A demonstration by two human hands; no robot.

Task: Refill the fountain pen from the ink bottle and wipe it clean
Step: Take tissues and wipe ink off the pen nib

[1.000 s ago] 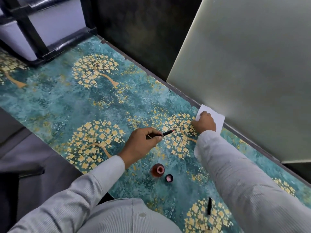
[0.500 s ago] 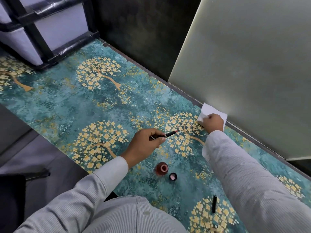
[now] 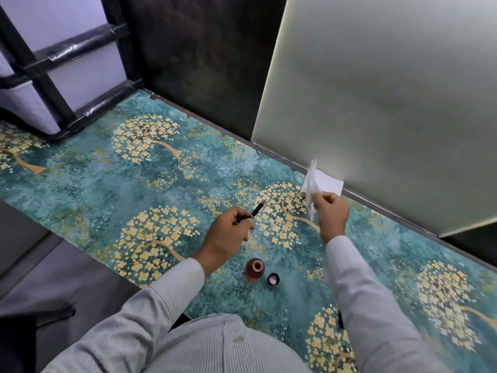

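- No label or writing could be read on any item.
- The fountain pen (image 3: 256, 210) was dark with a red tip, raised above the bench (image 3: 88, 184); the left hand (image 3: 228, 235) had its grip closed around the barrel.
- The right hand (image 3: 330, 211) pinched a white tissue (image 3: 312, 184) lifted off a tissue stack (image 3: 329, 184).
- The open ink bottle (image 3: 254, 268) held red ink, its cap (image 3: 273, 279) just beside it.

Left hand (image 3: 228, 232) curled, pinching the pen (image 3: 256, 210) with tip angled up and away; right hand (image 3: 332, 211) raised off the table, fingers pinching a tissue (image 3: 312, 184); both forearms extended forward, sleeved.
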